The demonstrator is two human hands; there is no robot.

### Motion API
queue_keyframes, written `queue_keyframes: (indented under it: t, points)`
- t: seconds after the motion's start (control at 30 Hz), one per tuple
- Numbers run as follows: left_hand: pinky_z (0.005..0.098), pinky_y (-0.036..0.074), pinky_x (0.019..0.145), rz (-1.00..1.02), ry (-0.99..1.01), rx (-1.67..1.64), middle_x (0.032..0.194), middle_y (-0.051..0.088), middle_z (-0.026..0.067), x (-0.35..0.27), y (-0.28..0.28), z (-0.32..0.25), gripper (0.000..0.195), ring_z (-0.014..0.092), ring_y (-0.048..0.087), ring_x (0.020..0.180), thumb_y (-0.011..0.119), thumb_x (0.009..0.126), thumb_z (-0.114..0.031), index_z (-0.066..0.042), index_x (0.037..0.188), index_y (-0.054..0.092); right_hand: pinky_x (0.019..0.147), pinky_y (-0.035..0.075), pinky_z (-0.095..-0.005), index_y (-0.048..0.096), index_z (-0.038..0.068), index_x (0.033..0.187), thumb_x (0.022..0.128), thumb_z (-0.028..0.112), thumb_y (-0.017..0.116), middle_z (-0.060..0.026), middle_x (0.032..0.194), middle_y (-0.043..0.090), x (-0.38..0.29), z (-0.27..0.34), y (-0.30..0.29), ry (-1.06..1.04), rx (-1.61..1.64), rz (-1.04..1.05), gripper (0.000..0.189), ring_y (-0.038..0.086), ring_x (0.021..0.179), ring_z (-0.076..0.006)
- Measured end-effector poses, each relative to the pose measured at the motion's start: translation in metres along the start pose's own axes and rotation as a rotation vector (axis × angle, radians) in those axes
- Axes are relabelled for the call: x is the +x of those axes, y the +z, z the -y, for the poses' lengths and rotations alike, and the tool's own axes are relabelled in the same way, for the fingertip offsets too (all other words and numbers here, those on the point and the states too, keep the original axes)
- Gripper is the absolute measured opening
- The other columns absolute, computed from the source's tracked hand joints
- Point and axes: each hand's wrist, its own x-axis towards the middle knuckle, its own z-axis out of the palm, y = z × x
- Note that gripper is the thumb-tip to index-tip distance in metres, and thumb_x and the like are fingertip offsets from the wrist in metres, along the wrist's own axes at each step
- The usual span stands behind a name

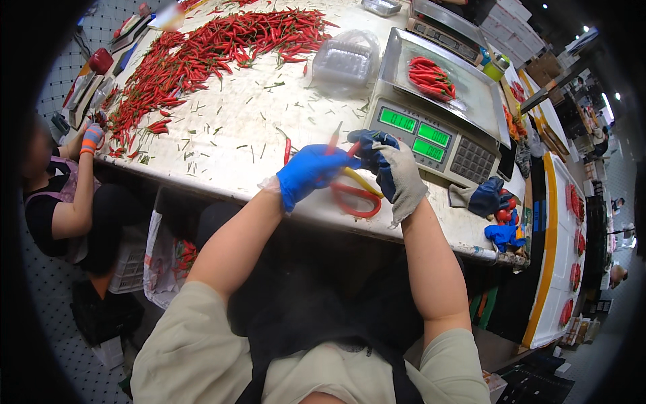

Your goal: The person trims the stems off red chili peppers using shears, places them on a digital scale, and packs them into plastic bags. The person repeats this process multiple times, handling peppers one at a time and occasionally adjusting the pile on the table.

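My left hand (313,174), in a blue disposable glove, is closed around a pair of scissors with red and yellow handles (357,202). The handle loops stick out below its fingers, towards my right hand. Above the fist rises a blurred reddish shape with a greyish tip; I cannot tell whether it is a blade or a pepper. Close beside it, my right hand (396,171), in a grey knit glove with a dark blue coating, pinches a red chili pepper (354,149). Another red chili pepper (287,149) lies just behind my left hand.
A large heap of red chilies (217,50) spreads across the white table (237,106) among cut stems. Clear plastic trays (345,60) stand beside a digital scale (434,136) bearing a chili pack (431,80). A spare glove (479,196) lies right; a co-worker (70,197) sits left.
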Motion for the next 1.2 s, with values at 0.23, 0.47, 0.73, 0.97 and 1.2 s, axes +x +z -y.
queue_keyframes:
  t: [0.23, 0.47, 0.73, 0.97, 1.2]
  points:
    - [0.0178, 0.021, 0.042, -0.056, 0.061, -0.07, 0.053, 0.028, -0.0079, 0.005, -0.004, -0.005, 0.056, 0.002, 0.025, 0.045, 0.039, 0.097, -0.045, 0.006, 0.108, 0.059, 0.074, 0.055, -0.0313, 0.059, -0.003, 0.099, 0.084, 0.0, 0.051, -0.0112, 0.093, 0.065, -0.007, 0.012, -0.008, -0.103, 0.134, -0.322, 0.018, 0.064, 0.079, -0.0194]
    - [0.0181, 0.021, 0.041, -0.048, 0.185, -0.202, 0.053, 0.027, -0.0075, 0.009, -0.017, -0.003, 0.052, 0.004, 0.025, 0.044, 0.038, 0.099, -0.039, 0.007, 0.115, 0.055, 0.071, 0.051, -0.0268, 0.06, -0.002, 0.108, 0.089, 0.017, 0.052, -0.0122, 0.108, 0.062, -0.074, -0.012, 0.008, -0.151, 0.124, -0.114, 0.028, 0.059, 0.079, -0.0122]
    - [0.0238, 0.047, 0.072, -0.212, 0.303, -0.249, 0.094, 0.061, 0.0079, 0.013, -0.031, 0.003, 0.03, 0.013, 0.054, 0.078, 0.05, 0.093, -0.015, 0.005, 0.115, 0.056, 0.076, 0.052, -0.0315, 0.06, 0.003, 0.11, 0.092, 0.022, 0.053, -0.0057, 0.096, 0.065, -0.172, -0.143, 0.032, 0.557, 0.463, -0.335, 0.027, 0.062, 0.079, -0.0176]
    - [0.0323, 0.048, 0.085, -0.186, 0.34, -0.21, 0.105, 0.063, 0.0116, 0.01, -0.034, 0.005, 0.029, 0.021, 0.059, 0.09, 0.047, 0.091, -0.014, 0.004, 0.111, 0.059, 0.081, 0.05, -0.0419, 0.062, 0.006, 0.101, 0.091, 0.018, 0.051, -0.01, 0.101, 0.064, -0.159, -0.23, -0.058, 0.394, -0.019, -0.515, 0.019, 0.061, 0.088, -0.026]
    - [0.0329, 0.049, 0.084, -0.191, 0.315, -0.328, 0.102, 0.063, 0.016, 0.02, -0.052, 0.006, 0.03, 0.024, 0.06, 0.091, 0.049, 0.091, -0.015, 0.006, 0.111, 0.057, 0.078, 0.051, -0.0383, 0.061, -0.002, 0.101, 0.09, 0.015, 0.052, -0.0141, 0.102, 0.064, -0.159, -0.202, -0.058, 0.646, -1.248, -0.03, 0.022, 0.063, 0.088, -0.0277]
